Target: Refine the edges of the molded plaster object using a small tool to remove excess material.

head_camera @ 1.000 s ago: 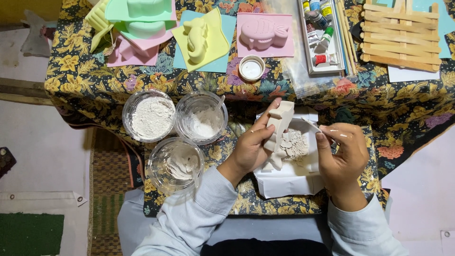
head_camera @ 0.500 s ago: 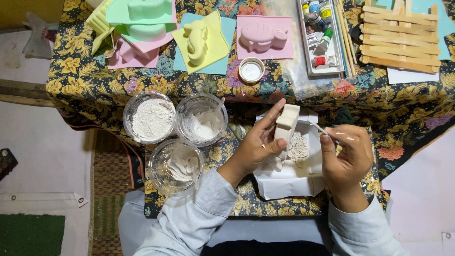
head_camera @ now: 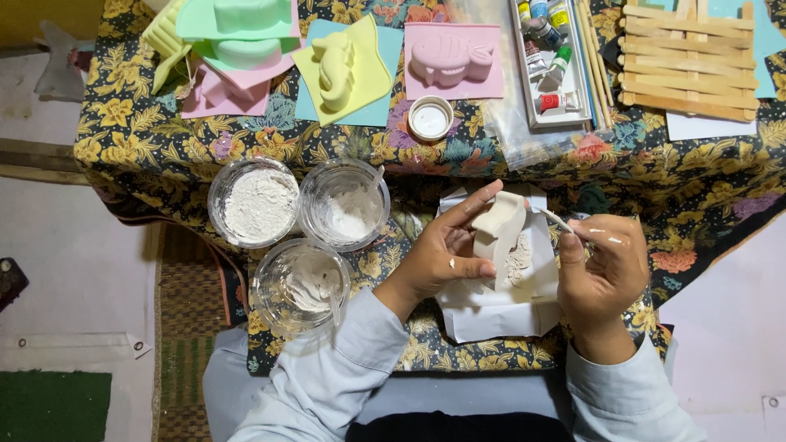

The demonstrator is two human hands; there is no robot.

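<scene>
My left hand [head_camera: 442, 254] holds a cream plaster figure [head_camera: 498, 229] upright over a sheet of white paper [head_camera: 491, 307], where pale scrapings [head_camera: 519, 260] lie in a heap. My right hand [head_camera: 604, 266] grips a thin white stick [head_camera: 558, 220] whose tip points at the figure. Both hands carry white smears.
Three clear bowls stand to the left: one of dry powder [head_camera: 255, 203], one of powder with a spoon [head_camera: 345, 205], one of wet paste [head_camera: 301, 285]. Farther back lie coloured moulds [head_camera: 452, 57], a white lid [head_camera: 431, 119], a paint tray [head_camera: 550, 57] and a wooden rack [head_camera: 688, 61].
My left hand has turned the figure up onto its edge and shifted it slightly right. My right hand and the stick stayed almost where they were.
</scene>
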